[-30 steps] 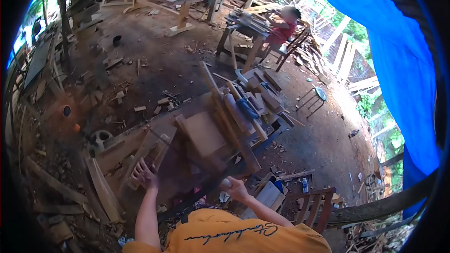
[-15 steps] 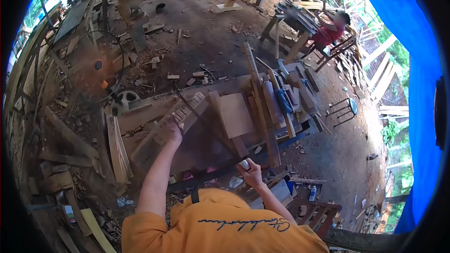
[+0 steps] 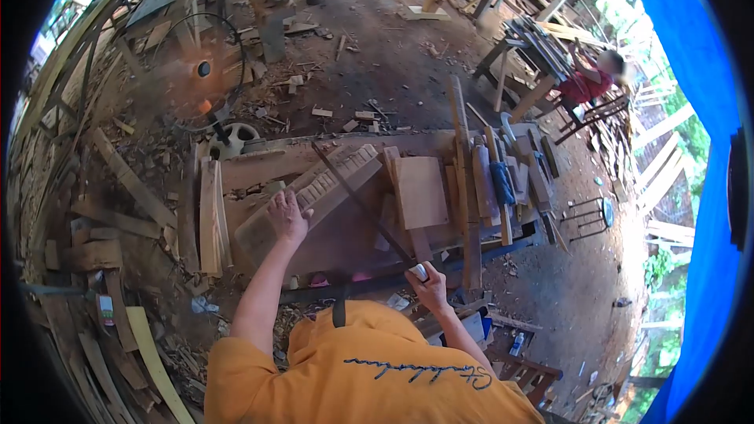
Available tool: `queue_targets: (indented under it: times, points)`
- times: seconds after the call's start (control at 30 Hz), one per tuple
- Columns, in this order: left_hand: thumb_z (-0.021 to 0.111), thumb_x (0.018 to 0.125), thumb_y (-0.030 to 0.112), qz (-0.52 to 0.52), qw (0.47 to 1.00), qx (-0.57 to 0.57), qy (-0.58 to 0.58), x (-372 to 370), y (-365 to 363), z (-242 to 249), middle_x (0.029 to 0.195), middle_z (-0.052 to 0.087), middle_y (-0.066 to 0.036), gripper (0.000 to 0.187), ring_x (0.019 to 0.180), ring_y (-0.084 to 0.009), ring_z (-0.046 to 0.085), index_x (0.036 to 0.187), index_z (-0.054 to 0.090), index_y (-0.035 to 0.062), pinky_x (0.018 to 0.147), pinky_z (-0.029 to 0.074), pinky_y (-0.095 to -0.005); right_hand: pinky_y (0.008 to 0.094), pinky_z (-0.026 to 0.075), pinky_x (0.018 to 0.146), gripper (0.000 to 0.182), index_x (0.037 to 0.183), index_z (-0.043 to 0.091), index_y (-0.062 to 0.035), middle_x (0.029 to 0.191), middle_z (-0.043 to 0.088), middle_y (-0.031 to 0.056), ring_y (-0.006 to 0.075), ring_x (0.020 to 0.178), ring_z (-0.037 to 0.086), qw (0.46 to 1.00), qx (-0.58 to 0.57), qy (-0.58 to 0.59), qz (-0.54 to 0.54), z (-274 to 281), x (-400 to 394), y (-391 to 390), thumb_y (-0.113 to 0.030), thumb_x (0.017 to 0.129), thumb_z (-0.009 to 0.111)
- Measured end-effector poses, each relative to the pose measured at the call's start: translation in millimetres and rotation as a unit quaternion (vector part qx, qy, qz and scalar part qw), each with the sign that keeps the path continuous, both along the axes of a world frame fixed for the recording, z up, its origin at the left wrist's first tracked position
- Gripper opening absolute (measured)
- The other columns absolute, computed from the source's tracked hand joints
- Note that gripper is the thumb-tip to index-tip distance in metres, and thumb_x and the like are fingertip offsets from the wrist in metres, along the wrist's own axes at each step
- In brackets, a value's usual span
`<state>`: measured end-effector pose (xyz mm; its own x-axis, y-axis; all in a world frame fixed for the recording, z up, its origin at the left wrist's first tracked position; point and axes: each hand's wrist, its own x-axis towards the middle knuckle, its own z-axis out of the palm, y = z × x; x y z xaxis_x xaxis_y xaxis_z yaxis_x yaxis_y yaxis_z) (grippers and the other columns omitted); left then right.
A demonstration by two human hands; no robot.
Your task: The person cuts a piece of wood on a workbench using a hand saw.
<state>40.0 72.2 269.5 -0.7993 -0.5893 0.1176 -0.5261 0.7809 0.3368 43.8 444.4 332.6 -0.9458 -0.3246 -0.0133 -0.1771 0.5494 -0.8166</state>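
Note:
A thick wooden board (image 3: 323, 182) with a row of cut notches lies diagonally on the workbench (image 3: 330, 255). My left hand (image 3: 290, 216) rests on its lower left part, fingers spread. In my right hand (image 3: 429, 284), at the bench's near edge, is the pale handle of a long thin dark tool (image 3: 365, 210). Its blade slants up and left, with the far end by the notched board's upper edge. Whether the blade touches the board I cannot tell. A flat square wood piece (image 3: 422, 192) lies right of the blade.
Stacked boards and clamps (image 3: 503, 177) fill the bench's right end. A round fan (image 3: 206, 71) stands beyond its left end. A person in red (image 3: 585, 86) sits at another table at the upper right. A stool (image 3: 606, 212) is at the right.
The view has shifted, so the scene sits farther right and lower. My left hand's fingers are more spread on the board. The dark tool shows more clearly across the notched board.

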Motion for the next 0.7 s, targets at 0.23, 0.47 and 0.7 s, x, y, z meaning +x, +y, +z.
queue_targets:
  times: [0.23, 0.47, 0.7]
  points:
    - [0.080, 0.076, 0.032, 0.001, 0.995, 0.045, 0.086, 2.1, 1.5, -29.7, 0.129, 0.050, -0.012, 0.072, 0.122, -0.0371, 0.045, 0.138, 0.046, 0.0163, 0.100, 0.037, -0.0531, 0.0255, 0.042, 0.050, 0.019, 0.087, 0.061, -0.0038, 0.067, 0.062, 0.0008, 0.0070, 0.056, 0.055, 0.983, -0.104, -0.142, -0.052, 1.2, -12.1, -7.7, -0.016, 0.087, 0.076]
    - [0.081, 0.076, 0.039, 0.037, 0.991, 0.096, 0.090, -9.3, 21.8, -17.3, 0.133, 0.052, -0.009, 0.077, 0.123, -0.0365, 0.048, 0.140, 0.044, 0.0184, 0.100, 0.038, -0.0552, 0.0215, 0.045, 0.049, 0.014, 0.091, 0.059, -0.0060, 0.070, 0.062, 0.0011, 0.0064, 0.055, 0.057, 0.953, -0.283, -0.073, -0.076, 49.5, -43.6, -31.3, -0.013, 0.092, 0.071]
    - [0.077, 0.079, 0.038, -0.006, 0.983, 0.122, 0.139, 3.0, 12.0, -20.0, 0.137, 0.051, -0.011, 0.073, 0.124, -0.0388, 0.045, 0.142, 0.044, 0.0176, 0.098, 0.038, -0.0563, 0.0248, 0.040, 0.050, 0.021, 0.082, 0.060, -0.0044, 0.060, 0.055, -0.0017, 0.0036, 0.055, 0.048, 0.985, -0.115, -0.119, -0.055, 9.1, -11.6, -41.0, -0.018, 0.089, 0.074]
